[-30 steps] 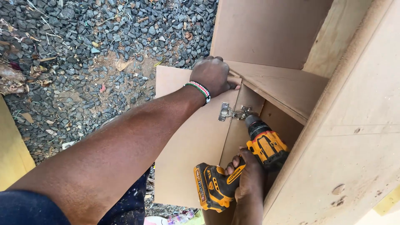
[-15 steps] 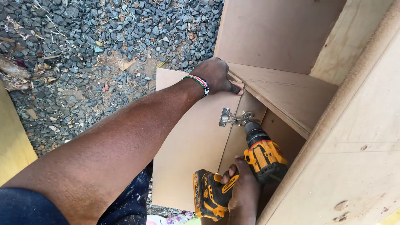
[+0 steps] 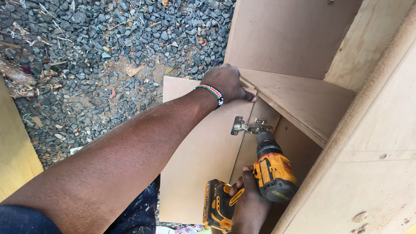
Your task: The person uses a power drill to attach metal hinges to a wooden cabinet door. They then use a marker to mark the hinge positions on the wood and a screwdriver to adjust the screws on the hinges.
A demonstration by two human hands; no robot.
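Head view: left hand [image 3: 229, 82], beaded bracelet [image 3: 211, 92] at wrist, fingers curled over top edge of cabinet door panel [image 3: 203, 151]. Right hand [image 3: 248, 206] wrapped around grip of yellow cordless drill [image 3: 260, 177]; chuck tip at metal hinge [image 3: 250, 126] joining door to plywood cabinet [image 3: 346, 108]. Gravel [image 3: 86, 56] beneath.

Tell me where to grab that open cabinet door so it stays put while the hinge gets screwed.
Grip the door at its top edge by the cabinet corner, coming from above on the hinge side, as the left hand does. The panel hangs open with that edge free, and it sits clear above the metal hinge, where the yellow drill in the right hand points.
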